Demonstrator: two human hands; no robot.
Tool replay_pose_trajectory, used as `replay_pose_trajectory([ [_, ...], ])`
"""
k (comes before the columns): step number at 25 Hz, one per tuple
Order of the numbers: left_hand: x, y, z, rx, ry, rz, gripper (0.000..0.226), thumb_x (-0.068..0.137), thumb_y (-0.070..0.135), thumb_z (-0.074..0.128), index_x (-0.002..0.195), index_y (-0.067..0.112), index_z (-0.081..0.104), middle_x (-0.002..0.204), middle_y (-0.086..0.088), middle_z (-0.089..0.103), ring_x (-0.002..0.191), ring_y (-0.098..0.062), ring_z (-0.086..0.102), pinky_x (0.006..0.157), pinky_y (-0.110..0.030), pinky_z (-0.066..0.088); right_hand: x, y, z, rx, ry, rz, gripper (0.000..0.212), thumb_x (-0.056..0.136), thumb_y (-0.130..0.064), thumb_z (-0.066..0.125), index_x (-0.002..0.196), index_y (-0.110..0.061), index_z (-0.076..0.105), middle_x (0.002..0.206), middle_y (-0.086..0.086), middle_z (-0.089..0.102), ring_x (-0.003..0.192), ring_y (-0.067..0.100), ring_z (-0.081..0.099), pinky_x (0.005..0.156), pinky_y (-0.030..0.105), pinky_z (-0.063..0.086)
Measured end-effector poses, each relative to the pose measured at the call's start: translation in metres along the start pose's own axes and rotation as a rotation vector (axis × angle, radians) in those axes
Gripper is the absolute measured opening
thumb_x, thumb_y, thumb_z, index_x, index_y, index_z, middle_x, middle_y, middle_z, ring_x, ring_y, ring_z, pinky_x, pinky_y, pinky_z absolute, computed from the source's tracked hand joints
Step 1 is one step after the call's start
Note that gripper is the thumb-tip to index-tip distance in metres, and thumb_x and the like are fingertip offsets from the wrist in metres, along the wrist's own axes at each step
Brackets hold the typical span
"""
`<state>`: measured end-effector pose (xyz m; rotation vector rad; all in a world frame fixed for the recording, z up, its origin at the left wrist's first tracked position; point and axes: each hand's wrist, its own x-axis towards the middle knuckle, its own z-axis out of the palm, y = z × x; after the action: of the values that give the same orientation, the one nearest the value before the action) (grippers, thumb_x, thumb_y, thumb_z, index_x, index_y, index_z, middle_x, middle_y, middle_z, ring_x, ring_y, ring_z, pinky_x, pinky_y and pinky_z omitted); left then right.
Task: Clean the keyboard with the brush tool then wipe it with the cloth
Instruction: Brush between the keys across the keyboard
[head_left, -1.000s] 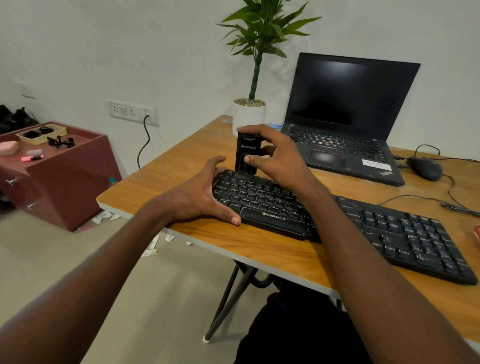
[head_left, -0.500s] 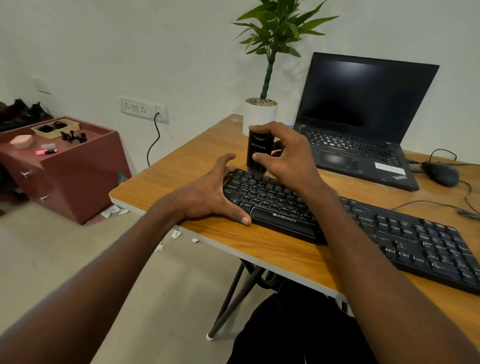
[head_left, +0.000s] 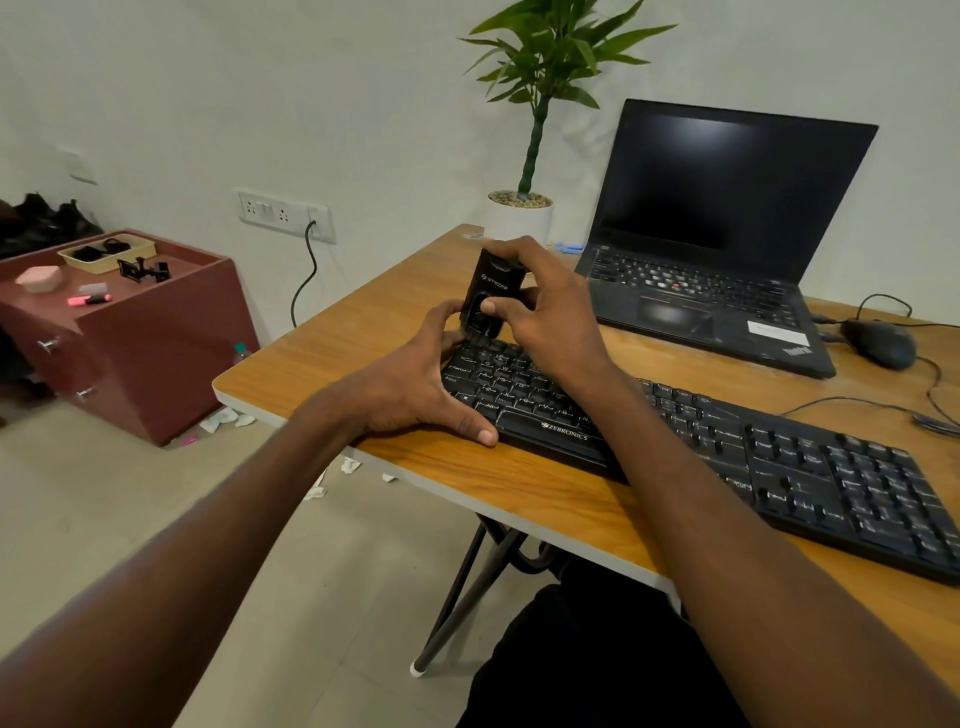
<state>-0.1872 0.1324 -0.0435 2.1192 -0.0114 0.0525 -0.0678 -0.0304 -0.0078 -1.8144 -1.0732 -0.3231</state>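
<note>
Right hand (head_left: 545, 317) grips the upright black brush tool (head_left: 488, 299), fingers curled round its body, bristle end on the ZEBRONICS keyboard (head_left: 727, 447) at its 10 o'clock corner. Left hand (head_left: 415, 384), fingers spread, steadies the keyboard's edge on the worktop (head_left: 332, 358). The tool looks light, rigid and smooth; a mid-body hold suits it.

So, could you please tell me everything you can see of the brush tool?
The brush tool is a small black block, seemingly plastic, with pale lettering near its top. It stands nearly upright, its lower end on the far left keys of the black keyboard. The right hand grips it; the left hand's fingers reach its base.
</note>
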Motion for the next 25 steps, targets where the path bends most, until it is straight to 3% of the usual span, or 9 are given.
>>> replay_pose_trajectory([
  [2,-0.002,0.002,0.0,0.015,-0.001,-0.014,0.154,0.046,0.045,0.106,0.158,0.053,0.002,0.17,0.0,0.03,0.149,-0.014,0.037,0.124,-0.039,0.035,0.002,0.003,-0.003,-0.03,-0.014,0.026,0.052,0.088,-0.011,0.078,0.133,-0.031,0.062,0.123,-0.011,0.065,0.113,0.014,0.064,0.089,0.031,0.059],
  [6,-0.002,0.003,-0.001,0.045,-0.016,-0.031,0.155,0.05,0.042,0.105,0.16,0.051,-0.004,0.17,0.0,0.029,0.143,-0.014,0.041,0.12,-0.035,0.037,0.003,0.012,-0.015,-0.067,0.082,0.151,0.052,0.087,-0.016,0.077,0.134,-0.031,0.059,0.123,-0.005,0.064,0.107,0.012,0.065,0.084,0.027,0.061],
  [10,-0.002,0.004,-0.001,0.051,-0.036,-0.031,0.157,0.049,0.049,0.104,0.16,0.051,-0.006,0.171,0.001,0.027,0.142,-0.012,0.042,0.119,-0.033,0.037,0.003,0.013,-0.01,-0.012,0.072,0.156,0.055,0.093,-0.012,0.075,0.142,-0.028,0.057,0.133,0.0,0.063,0.115,0.01,0.06,0.071,0.007,0.052],
  [14,-0.002,0.005,-0.001,0.045,-0.023,-0.031,0.152,0.052,0.043,0.104,0.16,0.05,-0.003,0.168,0.004,0.029,0.142,-0.012,0.041,0.116,-0.029,0.038,0.007,0.015,-0.015,-0.113,-0.039,0.137,0.058,0.091,-0.011,0.07,0.142,-0.033,0.056,0.131,0.002,0.057,0.117,0.017,0.057,0.091,0.028,0.058],
  [16,-0.001,0.004,-0.001,0.044,-0.027,-0.032,0.152,0.051,0.045,0.104,0.16,0.051,-0.002,0.169,0.005,0.028,0.144,-0.012,0.037,0.117,-0.031,0.036,0.007,0.016,-0.019,-0.146,-0.018,0.154,0.059,0.091,-0.008,0.069,0.143,-0.03,0.054,0.132,0.002,0.055,0.12,0.017,0.054,0.097,0.031,0.056],
  [19,0.001,0.002,-0.002,0.037,-0.042,-0.029,0.153,0.052,0.046,0.103,0.161,0.051,-0.005,0.173,0.005,0.023,0.148,-0.009,0.032,0.12,-0.032,0.032,0.004,0.012,-0.016,-0.013,-0.034,0.115,0.058,0.092,-0.006,0.07,0.14,-0.036,0.056,0.135,-0.005,0.059,0.124,0.016,0.057,0.094,0.027,0.058],
  [22,0.001,0.002,-0.001,0.024,-0.067,-0.025,0.157,0.052,0.048,0.103,0.162,0.049,-0.008,0.172,0.009,0.025,0.148,-0.008,0.035,0.124,-0.035,0.031,0.0,0.006,-0.009,0.095,-0.1,0.086,0.058,0.092,-0.006,0.071,0.137,-0.041,0.059,0.134,-0.018,0.058,0.122,0.016,0.062,0.093,0.038,0.062],
  [25,0.001,0.003,-0.002,0.009,-0.051,-0.021,0.153,0.052,0.044,0.104,0.16,0.052,-0.004,0.17,0.007,0.029,0.145,-0.006,0.037,0.119,-0.03,0.033,0.0,0.002,-0.004,0.113,-0.003,0.069,0.055,0.09,-0.009,0.075,0.137,-0.033,0.059,0.131,-0.014,0.061,0.114,0.01,0.066,0.086,0.031,0.063],
])
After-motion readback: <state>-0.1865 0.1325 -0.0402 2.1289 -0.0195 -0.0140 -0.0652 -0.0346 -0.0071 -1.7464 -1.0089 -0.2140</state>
